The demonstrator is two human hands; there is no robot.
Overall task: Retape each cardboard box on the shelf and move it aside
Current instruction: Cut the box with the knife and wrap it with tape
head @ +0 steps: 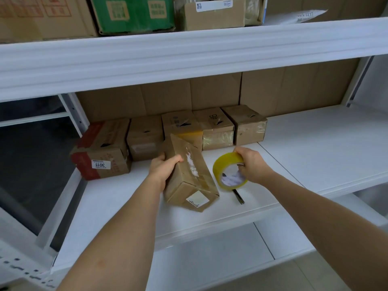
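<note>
A white metal shelf (231,215) fills the frame, with cardboard behind. In the centre, a long cardboard box (189,175) is held tilted by the left hand (162,168), whose grip is closed round its left edge. Just to the right, a yellow tape roll (230,173) is held upright by the right hand (252,165), fingers through its core. A dark cutter (238,196) lies below the roll. The box should probably be laid flat first, so that the tape can be pressed along the seam. Further back, a row of boxes (180,131) waits.
</note>
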